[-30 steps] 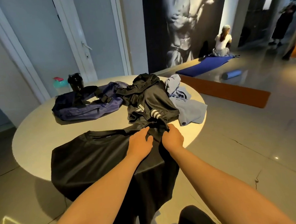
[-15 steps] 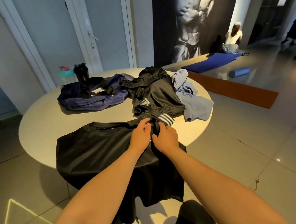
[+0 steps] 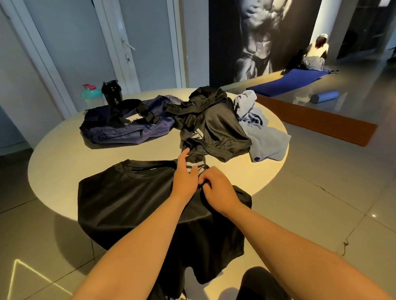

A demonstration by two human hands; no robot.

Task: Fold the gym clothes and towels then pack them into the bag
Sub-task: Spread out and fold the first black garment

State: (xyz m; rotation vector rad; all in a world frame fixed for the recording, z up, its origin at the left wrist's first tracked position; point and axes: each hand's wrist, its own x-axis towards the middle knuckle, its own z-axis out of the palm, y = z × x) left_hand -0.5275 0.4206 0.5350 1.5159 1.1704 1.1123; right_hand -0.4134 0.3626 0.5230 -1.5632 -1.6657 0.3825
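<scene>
The shirt [image 3: 126, 199] is lying spread on the table [image 3: 62, 161] for folding. The right hand [image 3: 217, 190] is pinching its fabric, probably to fold it over, while the left hand [image 3: 184, 178], fingers straight, is pressing it flat.

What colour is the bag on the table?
The bag is dark navy blue; head view.

black shirt [image 3: 126, 199]: soft cloth, dull | black shorts [image 3: 214, 126]: shiny cloth | bag [image 3: 127, 130]: smooth cloth | table [image 3: 62, 161]: smooth, dull | floor [image 3: 332, 200]: shiny tiles
</scene>
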